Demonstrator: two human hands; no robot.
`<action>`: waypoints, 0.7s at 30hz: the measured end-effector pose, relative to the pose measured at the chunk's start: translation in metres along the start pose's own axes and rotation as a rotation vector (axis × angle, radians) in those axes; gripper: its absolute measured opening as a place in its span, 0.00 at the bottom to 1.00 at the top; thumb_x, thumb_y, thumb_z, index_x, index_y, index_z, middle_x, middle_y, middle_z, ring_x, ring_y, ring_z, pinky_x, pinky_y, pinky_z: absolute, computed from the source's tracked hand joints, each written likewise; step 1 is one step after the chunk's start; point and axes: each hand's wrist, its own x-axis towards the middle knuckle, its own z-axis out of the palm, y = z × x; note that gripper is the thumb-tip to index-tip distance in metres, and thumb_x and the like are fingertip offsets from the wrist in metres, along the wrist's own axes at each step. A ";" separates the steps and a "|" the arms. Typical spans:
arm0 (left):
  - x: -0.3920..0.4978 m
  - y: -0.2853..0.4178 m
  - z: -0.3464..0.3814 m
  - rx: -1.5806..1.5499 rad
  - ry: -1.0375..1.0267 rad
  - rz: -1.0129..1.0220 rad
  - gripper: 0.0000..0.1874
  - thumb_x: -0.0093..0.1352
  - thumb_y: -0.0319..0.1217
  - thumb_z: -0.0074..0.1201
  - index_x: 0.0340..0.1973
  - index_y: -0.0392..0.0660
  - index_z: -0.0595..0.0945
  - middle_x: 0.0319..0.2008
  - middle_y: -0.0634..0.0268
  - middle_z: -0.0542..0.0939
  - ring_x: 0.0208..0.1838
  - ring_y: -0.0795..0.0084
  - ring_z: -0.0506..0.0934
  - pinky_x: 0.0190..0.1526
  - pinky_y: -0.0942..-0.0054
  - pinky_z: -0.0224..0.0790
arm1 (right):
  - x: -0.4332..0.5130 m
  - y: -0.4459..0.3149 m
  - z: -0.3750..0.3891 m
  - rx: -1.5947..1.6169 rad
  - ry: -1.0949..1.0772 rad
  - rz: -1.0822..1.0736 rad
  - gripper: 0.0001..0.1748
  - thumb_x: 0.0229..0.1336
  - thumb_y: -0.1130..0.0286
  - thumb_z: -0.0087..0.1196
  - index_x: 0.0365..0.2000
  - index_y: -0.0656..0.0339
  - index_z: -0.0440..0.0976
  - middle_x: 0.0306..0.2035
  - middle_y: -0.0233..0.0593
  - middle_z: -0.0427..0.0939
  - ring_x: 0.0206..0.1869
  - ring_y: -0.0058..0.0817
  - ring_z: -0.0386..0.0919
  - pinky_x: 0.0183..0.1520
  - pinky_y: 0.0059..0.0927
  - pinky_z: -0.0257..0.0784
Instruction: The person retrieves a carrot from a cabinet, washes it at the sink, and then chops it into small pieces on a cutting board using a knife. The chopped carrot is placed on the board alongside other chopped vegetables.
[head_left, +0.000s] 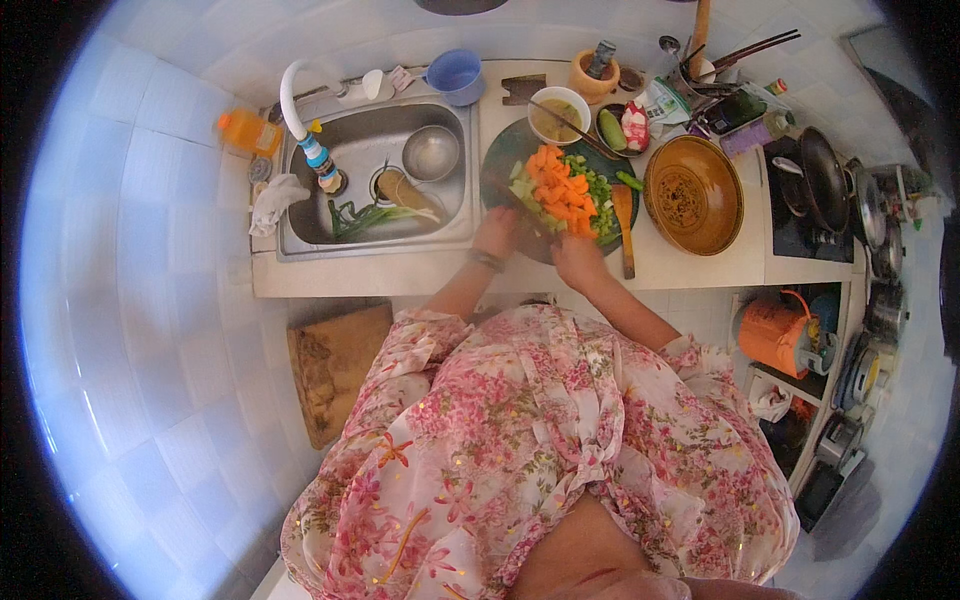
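On the counter a round dark-green cutting board (501, 157) bears chopped carrot (559, 187), pale green pieces (525, 184) and chopped greens (598, 187). My left hand (496, 231) is at the board's lower left edge. My right hand (576, 259) is at its near edge, fingers curled beside the carrot. Between them lies a dark blade-like shape, blurred; which hand grips it, if either, I cannot tell. A wooden spatula (623, 225) rests on the board's right side, with a green pepper (630, 180) above it. A white bowl (559, 114) with chopsticks across it stands behind.
Left is a steel sink (360, 142) holding a metal bowl (431, 153), spring onions (367, 220) and a root vegetable (405, 193). A brown bowl (694, 195) stands right, then a wok (823, 180) on the stove. Behind are a mortar (594, 81) and a blue basin (456, 77).
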 end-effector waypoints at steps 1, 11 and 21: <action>0.001 -0.001 0.000 -0.018 0.002 0.012 0.14 0.55 0.27 0.58 0.37 0.42 0.75 0.38 0.54 0.74 0.43 0.51 0.73 0.42 0.58 0.68 | 0.000 -0.001 0.000 -0.005 0.004 -0.010 0.15 0.53 0.66 0.49 0.34 0.69 0.72 0.30 0.58 0.76 0.37 0.54 0.74 0.42 0.48 0.69; -0.002 -0.011 0.004 -0.059 0.065 0.037 0.14 0.52 0.24 0.58 0.34 0.42 0.74 0.34 0.54 0.74 0.40 0.50 0.73 0.39 0.59 0.68 | 0.023 -0.009 0.023 -0.041 -0.083 0.051 0.13 0.50 0.69 0.48 0.32 0.70 0.74 0.30 0.59 0.77 0.36 0.52 0.77 0.38 0.48 0.72; 0.000 -0.003 0.001 -0.057 0.031 -0.001 0.14 0.54 0.23 0.56 0.36 0.42 0.74 0.37 0.54 0.74 0.42 0.49 0.72 0.43 0.58 0.66 | 0.036 0.011 0.027 0.096 -0.064 0.037 0.19 0.51 0.63 0.49 0.33 0.73 0.73 0.33 0.63 0.75 0.38 0.54 0.75 0.41 0.46 0.70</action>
